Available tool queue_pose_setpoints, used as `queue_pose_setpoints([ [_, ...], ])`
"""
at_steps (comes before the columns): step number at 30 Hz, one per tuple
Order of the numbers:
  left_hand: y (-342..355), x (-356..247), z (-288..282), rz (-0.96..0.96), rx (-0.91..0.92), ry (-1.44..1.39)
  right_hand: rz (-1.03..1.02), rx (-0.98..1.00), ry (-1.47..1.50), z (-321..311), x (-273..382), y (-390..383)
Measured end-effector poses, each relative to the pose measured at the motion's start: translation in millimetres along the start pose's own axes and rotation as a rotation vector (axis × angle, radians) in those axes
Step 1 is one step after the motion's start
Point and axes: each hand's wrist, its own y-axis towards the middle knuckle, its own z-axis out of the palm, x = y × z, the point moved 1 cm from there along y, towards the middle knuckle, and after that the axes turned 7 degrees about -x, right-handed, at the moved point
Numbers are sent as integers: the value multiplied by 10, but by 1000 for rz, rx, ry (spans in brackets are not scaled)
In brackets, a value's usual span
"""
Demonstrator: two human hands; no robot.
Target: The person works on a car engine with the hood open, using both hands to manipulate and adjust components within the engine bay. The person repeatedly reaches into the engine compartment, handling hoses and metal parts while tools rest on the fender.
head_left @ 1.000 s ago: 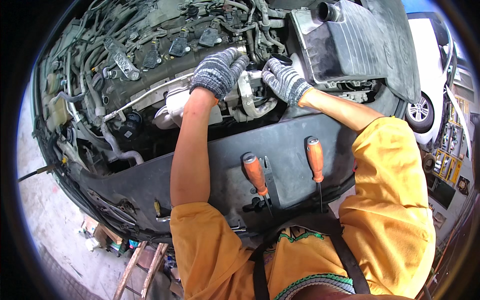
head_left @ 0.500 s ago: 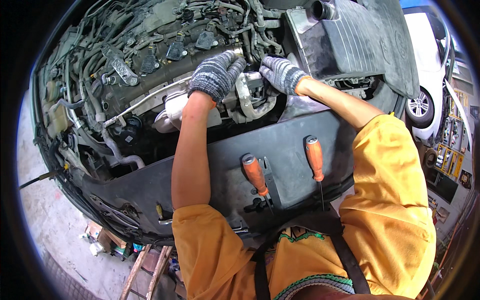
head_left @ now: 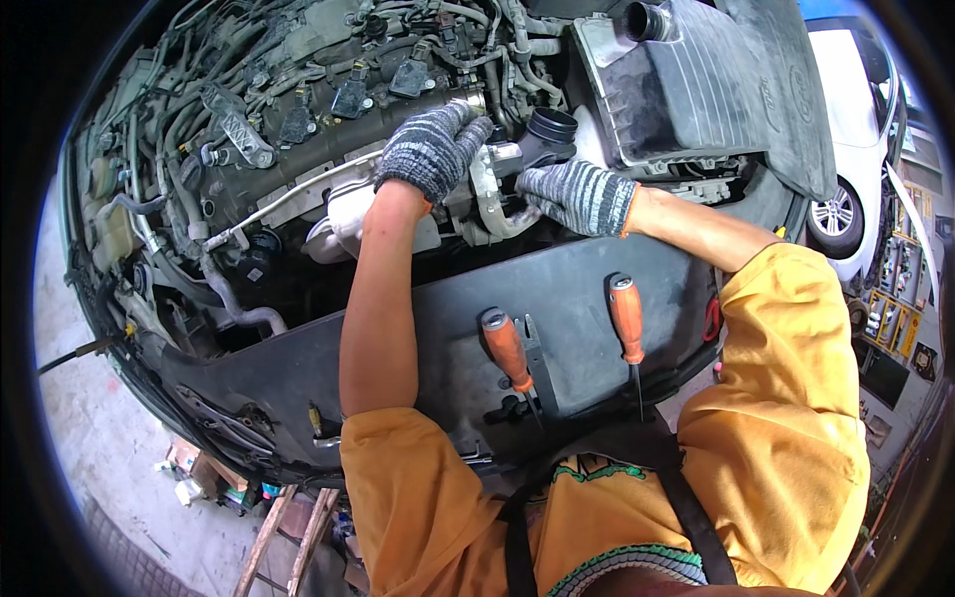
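Note:
My left hand (head_left: 430, 151), in a grey striped knit glove, rests at the front of the engine (head_left: 269, 189) with its fingers curled downward; what they grip is hidden. My right hand (head_left: 579, 197), gloved alike, is closed beside a curved metal pipe (head_left: 494, 204), its fingertips pressed together. I cannot make out what is in them. Just behind that hand, a black ribbed duct (head_left: 550, 137) shows its round open end. Between the hands sits a small metal fitting (head_left: 505, 157).
On the black front panel (head_left: 438, 308) lie two orange-handled screwdrivers (head_left: 507, 348) (head_left: 627, 316) and pliers (head_left: 535, 348). The black airbox (head_left: 686, 90) stands right of the engine. A ratchet-like tool (head_left: 323, 428) lies at the panel's left. A wooden ladder (head_left: 313, 542) stands below; a white car (head_left: 846, 149) is parked at right.
My right hand has come toward me and slightly right, uncovering the black duct's open end. My left hand has stayed nearly in place.

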Motion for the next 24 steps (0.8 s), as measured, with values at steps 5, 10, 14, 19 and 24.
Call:
queue_pose_setpoints([
  [5, -14, 29, 35, 62, -60, 26, -227, 244, -119, -124, 60, 46],
  [10, -23, 37, 37, 66, -70, 33, -208, 458, -80, -220, 113, 103],
  [14, -26, 59, 58, 69, -79, 47, -249, 562, -98, -259, 145, 167],
  [19, -10, 22, 42, 57, -56, 58, -324, 621, -115, -225, 106, 173],
  [24, -24, 57, 62, 73, -70, 66, -174, 578, -92, -258, 138, 175],
])
